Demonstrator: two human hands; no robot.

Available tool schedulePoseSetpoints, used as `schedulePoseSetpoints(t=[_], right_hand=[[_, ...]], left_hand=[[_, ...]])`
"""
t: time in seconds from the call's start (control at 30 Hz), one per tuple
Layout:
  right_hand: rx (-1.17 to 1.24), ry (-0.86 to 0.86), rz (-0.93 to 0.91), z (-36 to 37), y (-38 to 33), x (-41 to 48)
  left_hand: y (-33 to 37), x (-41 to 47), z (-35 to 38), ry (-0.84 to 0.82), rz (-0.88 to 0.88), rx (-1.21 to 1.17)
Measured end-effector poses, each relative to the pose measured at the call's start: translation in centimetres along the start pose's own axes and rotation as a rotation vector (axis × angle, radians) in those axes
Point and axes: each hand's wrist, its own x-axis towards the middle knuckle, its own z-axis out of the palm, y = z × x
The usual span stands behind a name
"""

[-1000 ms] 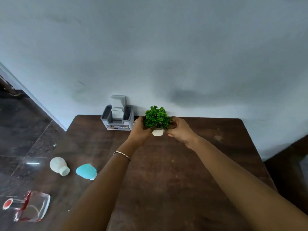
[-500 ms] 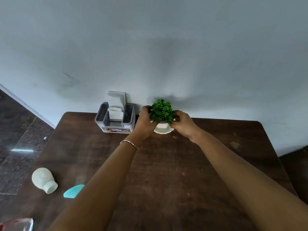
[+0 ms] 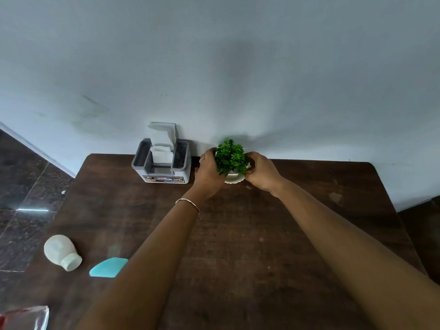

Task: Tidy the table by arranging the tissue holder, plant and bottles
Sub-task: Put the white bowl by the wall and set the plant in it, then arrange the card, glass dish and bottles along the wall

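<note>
Seating plant [image 3: 230, 158] beside tissue holder [image 3: 163, 163]: left hand [image 3: 209, 173], right hand [image 3: 262, 172] cup its pot (level it before letting go).

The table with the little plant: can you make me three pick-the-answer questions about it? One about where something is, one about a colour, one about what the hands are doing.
1. Where is the tissue holder?
A. Left of the plant, by the wall
B. At the near edge of the table
C. On the floor

2. What colour is the plant's pot?
A. Red
B. White
C. Black

3. What are the left hand and right hand doing?
A. Resting flat
B. Holding a bottle
C. Holding the plant from both sides

Answers: 1 A, it stands against the wall beside the plant. 2 B, a white rim shows under the leaves. 3 C, one hand cups each side.
</note>
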Motion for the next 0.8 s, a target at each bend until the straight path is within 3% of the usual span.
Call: schedulePoseSetpoints(t=[0.2,0.37,0.5,0.67,0.8], right_hand=[[-0.077,0.073,-0.077,-2.6,-0.1,-3.6],[0.091,0.064,-0.043,-5.1,2.6,-10.9],[0.18,-0.012,0.018,-6.8,6.6,-18.5],[0.284,0.025,0.11,-7.0,13.3,-29.1],[0.222,0.006,0.183,-6.3,18.5,-36.3]], left_hand=[[1.5,-2.4,-0.7,0.172,0.089,0.133],[5.9,-8.6,2.0,0.225,0.143,0.095],[8.6,-15.3,6.9,0.063,0.264,0.071],[9.8,-24.5,13.4,-0.232,0.195,-0.068],[9.2,-30.6,17.6,-0.549,0.172,-0.096]])
